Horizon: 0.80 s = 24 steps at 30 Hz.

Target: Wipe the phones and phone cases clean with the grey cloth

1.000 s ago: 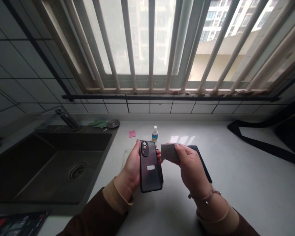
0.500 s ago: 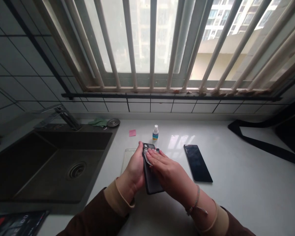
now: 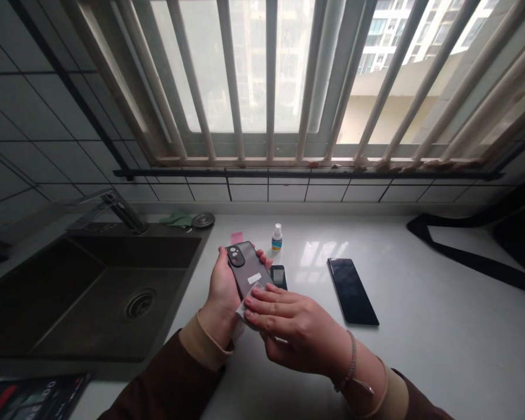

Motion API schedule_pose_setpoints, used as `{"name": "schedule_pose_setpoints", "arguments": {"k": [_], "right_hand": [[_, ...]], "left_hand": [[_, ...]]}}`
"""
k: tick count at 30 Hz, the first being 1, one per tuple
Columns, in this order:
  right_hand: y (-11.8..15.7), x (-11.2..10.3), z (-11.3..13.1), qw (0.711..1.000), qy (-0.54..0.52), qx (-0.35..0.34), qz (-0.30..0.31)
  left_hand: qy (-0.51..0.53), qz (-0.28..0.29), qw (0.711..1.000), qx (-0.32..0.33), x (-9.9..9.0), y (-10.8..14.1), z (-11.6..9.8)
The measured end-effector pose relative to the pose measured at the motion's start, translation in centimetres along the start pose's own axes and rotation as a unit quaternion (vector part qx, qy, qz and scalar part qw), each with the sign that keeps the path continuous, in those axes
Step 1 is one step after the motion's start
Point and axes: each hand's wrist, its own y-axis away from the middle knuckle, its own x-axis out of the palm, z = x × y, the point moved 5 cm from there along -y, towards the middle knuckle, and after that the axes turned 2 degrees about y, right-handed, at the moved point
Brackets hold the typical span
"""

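My left hand [image 3: 222,286] is closed round a dark smartphone [image 3: 245,262] from below, its back and camera block facing up and a white label on it. Against the lower part of that back, my right hand [image 3: 295,318] presses a thin white wipe [image 3: 244,310] under its fingers. Just right of the phone, a small dark device with a grey screen [image 3: 279,275] lies on the counter, partly hidden by my right hand. Behind it stands a small white-capped bottle [image 3: 277,239] with a blue and yellow label.
A larger black tablet-like device [image 3: 353,291] lies to the right on the white counter [image 3: 441,326]. On the left are a dark sink [image 3: 91,309] and faucet [image 3: 122,210]. A pink note [image 3: 237,237], a green cloth [image 3: 177,219] and a black strap [image 3: 429,233] lie towards the back.
My left hand has moved left and tilted the phone, uncovering the small device. My right hand with the wipe has slid from near the cameras down to the phone's lower back.
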Motion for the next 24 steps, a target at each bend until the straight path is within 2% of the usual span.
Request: {"name": "schedule_pose_setpoints", "arguments": {"k": [5, 8, 11, 14, 19, 20, 22, 24], "right_hand": [[0.2, -0.9, -0.4, 0.998, 0.009, -0.019, -0.058], [0.5, -1.5, -1.0, 0.996, 0.023, -0.007, -0.084], [0.7, -1.7, -2.0, 0.995, 0.044, 0.033, -0.087], [0.9, -1.7, -2.9, 0.992, 0.061, 0.075, -0.085], [0.8, -1.3, -2.8, 0.993, 0.039, 0.096, -0.06], [0.9, -1.4, -3.0, 0.99, 0.025, 0.121, -0.072], [1.4, -2.1, -4.1, 0.969, -0.015, 0.217, -0.118], [2.5, -2.9, -5.7, 0.924, -0.064, 0.335, -0.176]], "left_hand": [[0.02, -0.009, 1.0, -0.014, 0.1, 0.2, -0.2], [0.039, 0.001, 0.999, -0.012, 0.3, 0.1, -0.5], [0.033, 0.012, 0.999, -0.038, 0.4, 0.1, -0.2], [0.014, 0.031, 0.995, -0.096, 0.5, 0.4, 0.9], [-0.013, 0.061, 0.988, -0.143, 0.8, 0.8, 2.6], [-0.017, 0.059, 0.989, -0.138, 0.8, 0.7, 2.7], [-0.028, 0.056, 0.991, -0.122, 0.8, 0.8, 2.7], [-0.057, 0.059, 0.988, -0.128, 0.8, 1.1, 2.8]]}}
